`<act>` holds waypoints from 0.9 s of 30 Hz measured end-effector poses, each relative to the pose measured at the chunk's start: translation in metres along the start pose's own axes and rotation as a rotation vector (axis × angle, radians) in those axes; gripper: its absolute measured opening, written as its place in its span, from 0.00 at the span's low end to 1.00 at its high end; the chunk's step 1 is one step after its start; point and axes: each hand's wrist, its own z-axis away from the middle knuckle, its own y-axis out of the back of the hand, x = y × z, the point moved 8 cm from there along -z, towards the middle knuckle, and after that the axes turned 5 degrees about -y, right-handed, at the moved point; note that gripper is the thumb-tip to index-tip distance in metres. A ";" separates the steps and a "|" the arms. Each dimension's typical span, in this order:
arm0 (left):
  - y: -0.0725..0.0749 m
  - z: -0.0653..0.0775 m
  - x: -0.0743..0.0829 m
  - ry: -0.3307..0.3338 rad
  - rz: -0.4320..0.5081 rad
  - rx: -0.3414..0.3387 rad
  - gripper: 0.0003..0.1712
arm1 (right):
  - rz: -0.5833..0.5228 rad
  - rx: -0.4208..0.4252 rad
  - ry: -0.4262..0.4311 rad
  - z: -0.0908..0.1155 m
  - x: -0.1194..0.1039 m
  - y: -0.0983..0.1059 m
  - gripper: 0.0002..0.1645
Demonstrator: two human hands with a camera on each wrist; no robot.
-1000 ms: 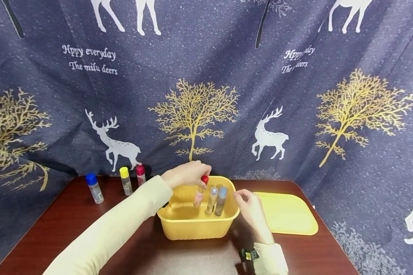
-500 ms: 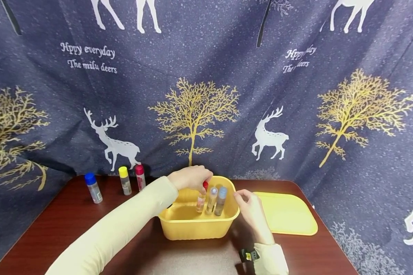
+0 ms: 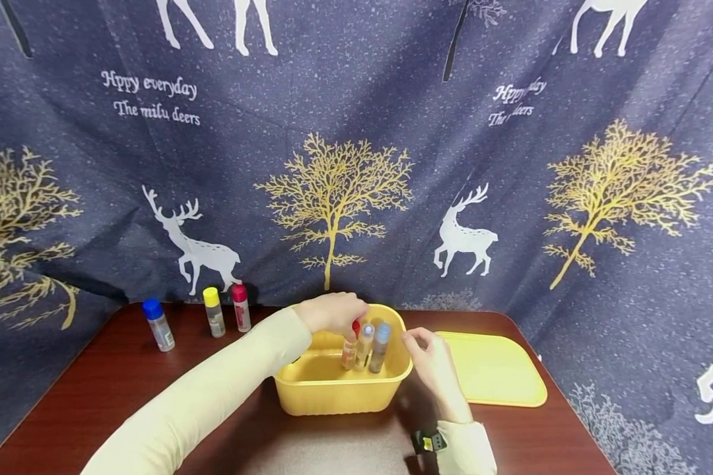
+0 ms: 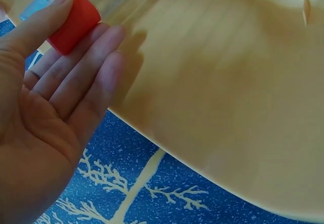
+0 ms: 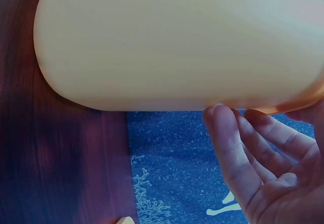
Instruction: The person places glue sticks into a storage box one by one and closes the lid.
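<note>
My left hand (image 3: 331, 313) reaches over the yellow plastic box (image 3: 335, 399) and pinches the red cap of a small clear bottle (image 3: 348, 357) standing inside it. In the left wrist view the thumb lies on the red cap (image 4: 76, 25), with the fingers behind it. Right beside this bottle stand a pale-capped bottle (image 3: 364, 355) and a light-blue-capped bottle (image 3: 378, 354), toward the box's right end. My right hand (image 3: 432, 359) pinches the box's right rim between thumb and fingers; the box wall (image 5: 167, 46) fills the upper right wrist view.
On the table's left stand a blue-capped bottle (image 3: 160, 328), a yellow-capped bottle (image 3: 214, 314) and a dark-red-capped bottle (image 3: 241, 309). A flat yellow lid (image 3: 499, 369) lies right of the box. A patterned cloth (image 3: 356, 99) hangs behind the dark red table (image 3: 546, 439).
My left hand has lowered the red-capped bottle into the box and brought it slightly right, close to the other two bottles. The right hand has stayed at the rim.
</note>
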 end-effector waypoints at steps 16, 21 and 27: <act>-0.004 0.001 -0.001 -0.008 0.032 0.017 0.13 | 0.012 0.012 -0.008 0.001 0.001 0.000 0.09; 0.005 0.008 0.001 -0.001 0.063 0.020 0.16 | 0.008 0.005 -0.006 0.001 0.000 -0.001 0.09; 0.015 0.015 -0.004 0.064 0.186 0.013 0.31 | 0.009 0.004 -0.010 0.002 0.000 0.000 0.11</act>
